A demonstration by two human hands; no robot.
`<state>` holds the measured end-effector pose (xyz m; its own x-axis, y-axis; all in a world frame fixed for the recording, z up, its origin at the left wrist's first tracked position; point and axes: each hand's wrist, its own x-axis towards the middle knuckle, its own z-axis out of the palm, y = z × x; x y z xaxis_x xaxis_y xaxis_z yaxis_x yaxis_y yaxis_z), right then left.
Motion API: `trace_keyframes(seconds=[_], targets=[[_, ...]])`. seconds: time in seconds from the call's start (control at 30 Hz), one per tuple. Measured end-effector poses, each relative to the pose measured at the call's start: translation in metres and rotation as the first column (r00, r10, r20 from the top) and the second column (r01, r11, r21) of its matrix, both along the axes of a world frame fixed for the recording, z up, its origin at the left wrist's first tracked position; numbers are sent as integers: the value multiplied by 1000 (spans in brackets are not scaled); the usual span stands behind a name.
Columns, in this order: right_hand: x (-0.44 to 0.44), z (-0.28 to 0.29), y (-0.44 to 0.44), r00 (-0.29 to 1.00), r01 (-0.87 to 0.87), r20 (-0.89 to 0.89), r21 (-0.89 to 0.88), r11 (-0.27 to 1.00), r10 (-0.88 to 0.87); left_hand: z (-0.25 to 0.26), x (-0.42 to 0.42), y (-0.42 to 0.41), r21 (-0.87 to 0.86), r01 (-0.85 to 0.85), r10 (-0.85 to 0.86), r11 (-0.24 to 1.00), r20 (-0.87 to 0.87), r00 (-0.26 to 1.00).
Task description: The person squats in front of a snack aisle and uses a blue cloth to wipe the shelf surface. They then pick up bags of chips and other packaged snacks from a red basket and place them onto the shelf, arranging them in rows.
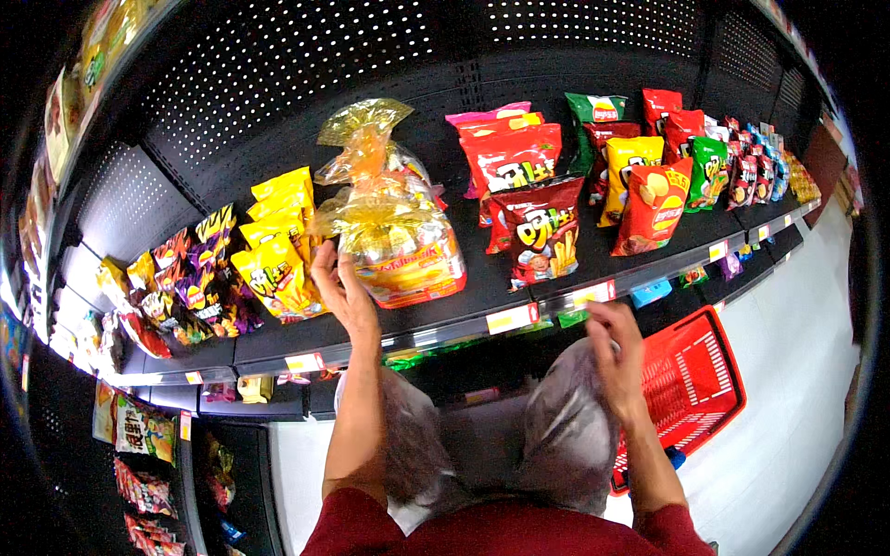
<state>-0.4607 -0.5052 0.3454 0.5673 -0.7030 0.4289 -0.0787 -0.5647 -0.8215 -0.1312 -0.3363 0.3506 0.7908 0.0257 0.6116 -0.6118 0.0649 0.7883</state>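
My left hand is raised at the shelf's front, between yellow snack bags and a gift-wrapped snack bundle in gold film. Its fingers are apart and nothing shows in its grasp; whether the fingertips touch the wrapping I cannot tell. My right hand hovers before the shelf edge, right of centre, fingers slightly bent and holding nothing. Beyond it, a dark red chip bag stands in front of red chip bags. A red-orange chip bag leans beside a yellow one.
The black metal shelf has price tags along its front edge. Dark and purple snack bags crowd its left part, small bags its right end. A red plastic shopping basket is on the floor at right. Lower shelves hold more packets.
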Motion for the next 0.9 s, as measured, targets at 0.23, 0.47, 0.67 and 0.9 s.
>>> trace_keyframes(seconds=[0.23, 0.47, 0.67, 0.9], targets=[[155, 47, 24, 982, -144, 44, -448, 883, 183, -15, 2, 16, 92, 207, -202, 974, -63, 977], [241, 53, 14, 965, -163, 86, -546, 822, 249, -25, 1, 23, 219, 192, -177, 957, -85, 981], [271, 67, 29, 937, -276, 64, -466, 841, 343, -29, 4, 27, 222, 199, -184, 954, -85, 979], [252, 94, 50, 889, -338, 220, -275, 900, 401, -6, -3, 39, -125, 254, -271, 959, -154, 950]])
